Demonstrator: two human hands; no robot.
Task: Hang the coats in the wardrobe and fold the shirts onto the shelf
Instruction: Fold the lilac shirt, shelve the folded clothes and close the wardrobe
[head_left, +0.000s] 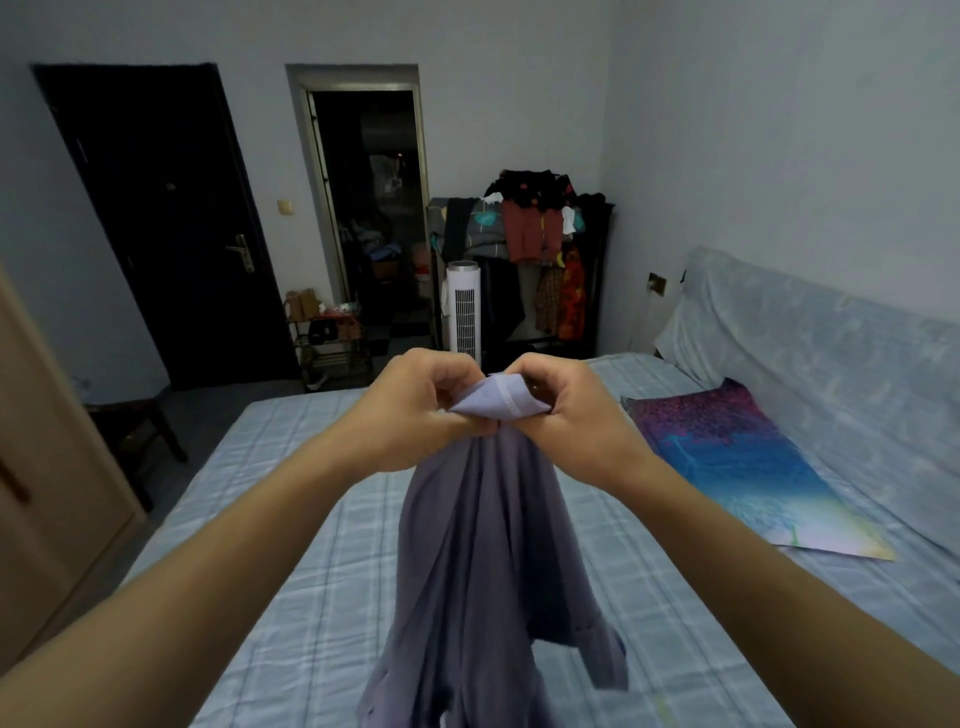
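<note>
Holding up a purple-grey shirt, both hands sit close together in the air above the bed. The left hand pinches one side of a stitched edge at the top, and the right hand pinches the other side, with fingers and thumbs curled tight on the cloth. I cannot tell if that edge is the neck or the bottom hem. The rest of the shirt hangs straight down in long soft folds, and one part flops out low on the right. I think the hands hold it high so the cloth can drop and smooth out, which makes it easier to find the sides before folding. The bed is wide and flat, with a pale blue checked sheet, so it looks like a good place to lay the shirt down. A bright pink and blue mat lies on the right side of the bed. Across the room stands a rack full of clothes, with a tall white fan beside it. A dark door and an open doorway are in the far wall. A brown wooden panel shows at the left edge, maybe the wardrobe.
</note>
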